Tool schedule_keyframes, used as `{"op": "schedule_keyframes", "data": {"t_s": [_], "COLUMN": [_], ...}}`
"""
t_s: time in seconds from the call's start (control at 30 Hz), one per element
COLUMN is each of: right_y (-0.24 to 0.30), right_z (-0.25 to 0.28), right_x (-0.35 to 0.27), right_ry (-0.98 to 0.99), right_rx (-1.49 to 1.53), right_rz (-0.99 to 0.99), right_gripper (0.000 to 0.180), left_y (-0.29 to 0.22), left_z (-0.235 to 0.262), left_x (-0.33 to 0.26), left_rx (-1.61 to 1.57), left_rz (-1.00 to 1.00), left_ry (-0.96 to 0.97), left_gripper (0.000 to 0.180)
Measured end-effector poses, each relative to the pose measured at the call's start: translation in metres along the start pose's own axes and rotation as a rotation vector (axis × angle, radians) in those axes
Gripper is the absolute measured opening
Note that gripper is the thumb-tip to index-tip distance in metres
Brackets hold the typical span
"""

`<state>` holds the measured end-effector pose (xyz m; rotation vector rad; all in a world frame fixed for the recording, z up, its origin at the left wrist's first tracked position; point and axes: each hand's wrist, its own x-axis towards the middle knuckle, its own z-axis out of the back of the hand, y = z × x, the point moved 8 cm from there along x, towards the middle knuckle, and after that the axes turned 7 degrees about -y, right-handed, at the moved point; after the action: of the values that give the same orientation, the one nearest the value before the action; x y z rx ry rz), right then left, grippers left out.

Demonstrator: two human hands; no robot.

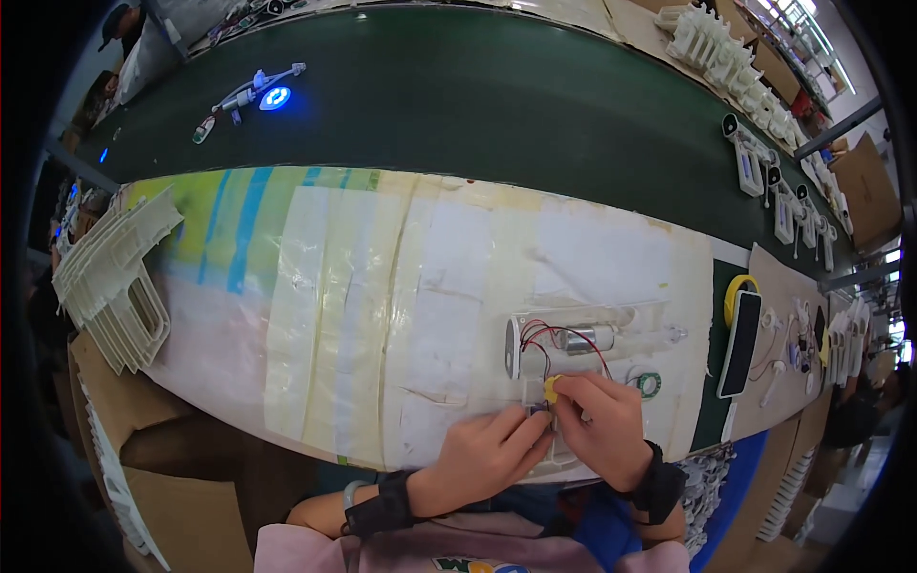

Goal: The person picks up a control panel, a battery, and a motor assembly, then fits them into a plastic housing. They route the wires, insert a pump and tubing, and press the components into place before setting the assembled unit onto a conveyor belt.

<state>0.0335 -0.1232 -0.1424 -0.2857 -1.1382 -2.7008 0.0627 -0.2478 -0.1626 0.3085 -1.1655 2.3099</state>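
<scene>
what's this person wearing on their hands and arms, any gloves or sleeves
No gloves: both the left hand and the right hand are bare, and so are the forearms. Each wrist carries a black strap, the right one broad like a cuff. A thin pale band sits just behind the left strap. A pink garment shows at the lower edge.

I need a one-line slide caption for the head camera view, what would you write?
Both hands, left hand and right hand, press a small yellow part onto a clear-shelled wired device at a taped workbench.

One head-worn fisheye view — steeply downward, close over the taped workbench (pixel 363 286) — green conveyor belt (pixel 478 105) beyond.
</scene>
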Motion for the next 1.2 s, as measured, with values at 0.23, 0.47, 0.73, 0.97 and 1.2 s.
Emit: {"op": "schedule_keyframes", "data": {"t_s": [0.23,0.47,0.73,0.97,1.2], "right_y": [0.004,0.011,-0.002,0.009,0.005], "right_z": [-0.009,-0.012,-0.007,-0.012,-0.01], "right_x": [0.013,0.017,0.024,0.021,0.019], "right_ry": [-0.014,-0.025,0.117,0.014,0.052], "right_rx": [-0.025,-0.057,-0.044,-0.135,-0.19], "right_rz": [0.121,0.231,0.015,0.159,0.001], "right_gripper": [0.017,0.022,0.034,0.036,0.035], "left_y": [0.006,0.008,0.013,0.018,0.015], "left_z": [0.0,0.003,0.007,0.008,0.001], "left_x": [0.001,0.001,0.006,0.003,0.006], "left_rx": [0.039,0.13,0.103,0.11,0.049], "left_rz": [0.005,0.018,0.063,0.051,0.033], "left_ry": [-0.029,-0.047,-0.081,-0.075,-0.072], "left_gripper": [0.036,0.038,0.034,0.032,0.033]}}
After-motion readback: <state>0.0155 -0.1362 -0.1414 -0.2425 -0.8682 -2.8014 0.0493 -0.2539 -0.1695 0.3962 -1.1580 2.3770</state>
